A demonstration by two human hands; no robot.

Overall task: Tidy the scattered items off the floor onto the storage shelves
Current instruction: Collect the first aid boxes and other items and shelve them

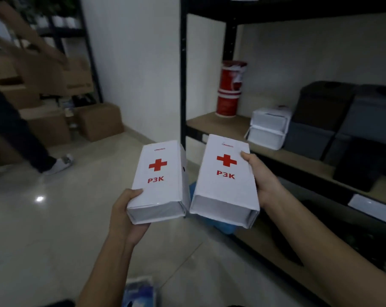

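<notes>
So it's a dim storeroom with a pale glossy tile floor (pixel 43 229) and white walls, and a black metal shelving unit (pixel 183 85) with wooden boards runs along our right. On the middle board we can see a stack of red tubs (pixel 229 89) at the back corner, two white boxes (pixel 268 127) stacked one on the other just beside them, and then a bunch of dark grey storage bins (pixel 342 120) further right. A flat white thing (pixel 372 208) sits on the front edge of that board too, can't tell what it is.

Up front we've got two white first-aid boxes, both with a red cross and "P3K" printed on top, held side by side above the floor, nearly touching at the near ends. Our left hand (pixel 123 216) grips the left first-aid box (pixel 160 180) from below at its near corner, thumb curled over the top edge. Our right hand (pixel 261 180) holds the right first-aid box (pixel 226 178) along its right side, thumb lying on top, the other fingers hidden underneath.

Something blue (pixel 224 227) peeks out under the boxes, too hidden to tell. Off to the left there's a pile of cardboard boxes (pixel 99 120) on the floor and another person's leg (pixel 21 138), pretty blurry.
</notes>
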